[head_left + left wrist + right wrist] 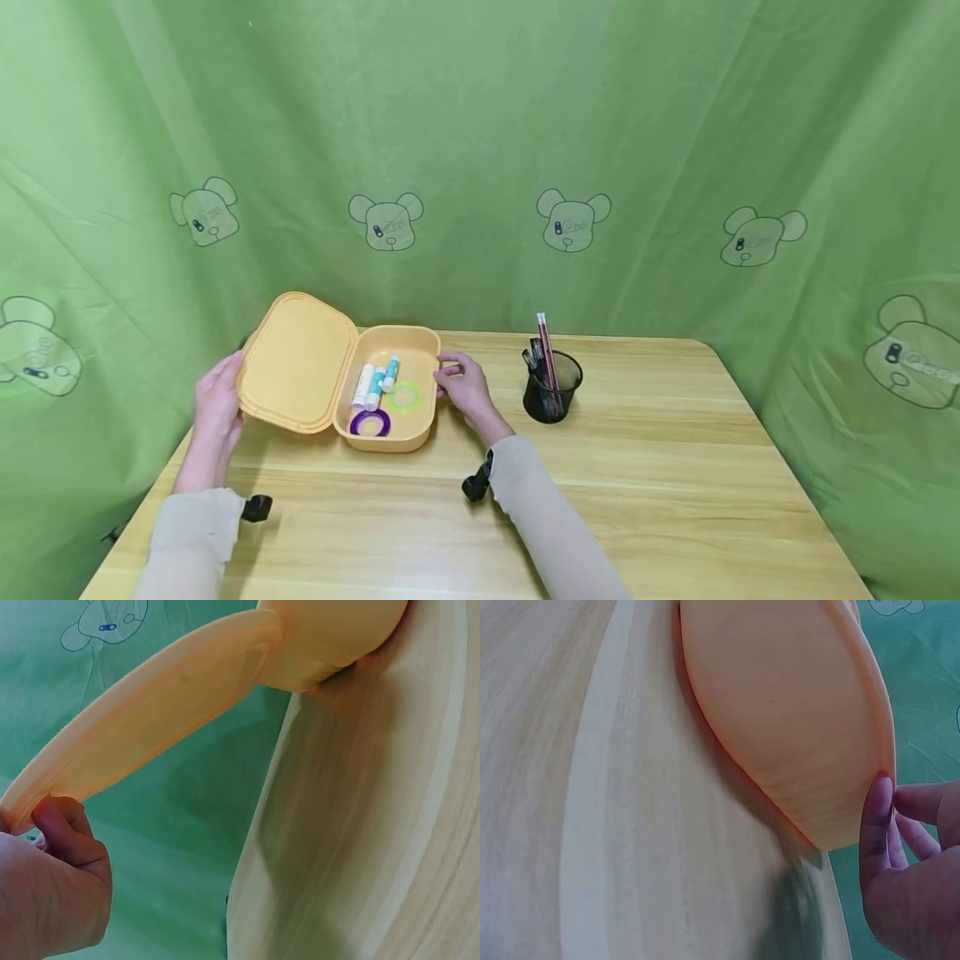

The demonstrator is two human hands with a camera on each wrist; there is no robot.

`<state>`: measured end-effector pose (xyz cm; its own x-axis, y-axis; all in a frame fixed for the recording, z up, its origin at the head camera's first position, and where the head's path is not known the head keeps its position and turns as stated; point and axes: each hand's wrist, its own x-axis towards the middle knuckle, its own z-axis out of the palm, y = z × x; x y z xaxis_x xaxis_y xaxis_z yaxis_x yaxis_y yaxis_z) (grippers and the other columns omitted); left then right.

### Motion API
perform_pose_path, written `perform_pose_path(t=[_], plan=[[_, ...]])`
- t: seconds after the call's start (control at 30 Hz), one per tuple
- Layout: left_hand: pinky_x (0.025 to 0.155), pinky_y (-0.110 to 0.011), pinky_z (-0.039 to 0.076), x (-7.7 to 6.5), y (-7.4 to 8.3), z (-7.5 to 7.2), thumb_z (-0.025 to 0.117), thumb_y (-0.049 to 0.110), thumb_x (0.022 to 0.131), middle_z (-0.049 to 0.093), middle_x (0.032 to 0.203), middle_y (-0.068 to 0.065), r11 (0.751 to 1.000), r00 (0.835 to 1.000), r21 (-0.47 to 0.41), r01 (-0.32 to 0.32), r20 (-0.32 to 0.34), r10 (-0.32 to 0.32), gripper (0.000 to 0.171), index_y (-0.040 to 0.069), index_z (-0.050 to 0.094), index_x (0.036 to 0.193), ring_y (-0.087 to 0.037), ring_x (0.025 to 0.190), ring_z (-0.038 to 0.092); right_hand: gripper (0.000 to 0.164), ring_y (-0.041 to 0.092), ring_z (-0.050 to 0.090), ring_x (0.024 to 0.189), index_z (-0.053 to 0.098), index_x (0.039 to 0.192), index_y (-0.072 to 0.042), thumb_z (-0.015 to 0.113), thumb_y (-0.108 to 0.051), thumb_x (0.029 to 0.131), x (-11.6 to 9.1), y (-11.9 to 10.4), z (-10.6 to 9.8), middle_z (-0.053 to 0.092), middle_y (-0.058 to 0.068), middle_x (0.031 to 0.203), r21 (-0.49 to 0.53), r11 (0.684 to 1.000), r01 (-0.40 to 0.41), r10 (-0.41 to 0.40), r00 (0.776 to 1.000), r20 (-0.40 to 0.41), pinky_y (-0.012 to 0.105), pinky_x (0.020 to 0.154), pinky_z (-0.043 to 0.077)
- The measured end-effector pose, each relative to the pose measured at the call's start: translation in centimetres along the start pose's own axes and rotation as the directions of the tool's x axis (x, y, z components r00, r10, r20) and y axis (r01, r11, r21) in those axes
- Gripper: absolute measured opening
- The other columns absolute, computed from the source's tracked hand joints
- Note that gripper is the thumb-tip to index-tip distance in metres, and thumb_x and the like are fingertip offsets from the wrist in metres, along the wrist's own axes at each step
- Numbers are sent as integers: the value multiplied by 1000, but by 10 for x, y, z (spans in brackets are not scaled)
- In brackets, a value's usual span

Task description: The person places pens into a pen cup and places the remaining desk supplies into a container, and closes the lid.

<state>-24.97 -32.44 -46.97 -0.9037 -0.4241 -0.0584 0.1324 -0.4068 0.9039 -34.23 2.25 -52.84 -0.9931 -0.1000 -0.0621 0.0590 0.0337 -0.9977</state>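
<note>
An orange plastic box stands on the table, its hinged lid raised and tilted out to the left. My left hand grips the lid's outer left edge, with the thumb on its inner face in the left wrist view. At the box's right rim, my right hand pinches the wall between thumb and fingers. Inside lie three glue sticks, white and teal, side by side. A purple tape roll rests at the front of the box, and a yellow-green tape roll lies to its right.
Right of the box stands a black mesh pen cup holding pencils and dark pens. The wooden table ends at a green curtain that hangs behind and on both sides.
</note>
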Motion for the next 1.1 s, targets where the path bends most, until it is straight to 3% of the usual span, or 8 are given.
perform_pose_path(t=[0.3,0.5,0.7,0.8,0.97,1.1], plan=[[59,-20,55,-4,4,17,66,17,91,69,80,-1,997,997,5,-76,-17,76,14,8,71,101,-10,66,64,41,33,66,79,57,126,-2,63,3,86,1,0,-2,60,16,100,7,1000,-1,1,1000,2,39,69,60],[59,-18,55,-6,6,26,68,20,90,67,81,1,992,994,80,-102,-19,104,16,10,71,102,-9,65,61,40,27,66,73,57,126,-3,64,2,87,0,2,-1,60,17,101,14,1000,-16,16,1000,14,40,70,59],[70,-14,52,-8,7,37,70,23,88,68,90,7,971,989,192,-143,-19,149,27,7,69,111,-6,80,59,39,25,65,69,58,125,-2,64,3,86,2,3,-2,60,19,101,18,1000,1,-1,1000,4,39,68,59],[70,-14,52,-9,6,40,69,22,89,69,91,8,966,986,205,-159,-11,165,29,5,69,113,-6,80,59,39,19,63,64,58,124,-2,64,3,86,2,3,-2,60,19,101,16,1000,-4,4,1000,1,40,69,59],[66,-16,54,-9,7,43,67,22,91,69,93,4,967,983,187,-171,101,154,38,1,62,122,-7,74,63,39,18,63,63,58,125,-2,64,3,86,2,3,-2,60,19,101,15,1000,-5,5,1000,9,39,67,59],[72,-17,55,-12,11,46,62,24,94,66,103,3,956,961,222,-192,239,137,46,-3,53,131,-8,82,64,40,21,64,66,57,125,-1,64,2,86,3,3,-1,60,18,100,14,1000,1,-1,1000,9,36,65,59]])
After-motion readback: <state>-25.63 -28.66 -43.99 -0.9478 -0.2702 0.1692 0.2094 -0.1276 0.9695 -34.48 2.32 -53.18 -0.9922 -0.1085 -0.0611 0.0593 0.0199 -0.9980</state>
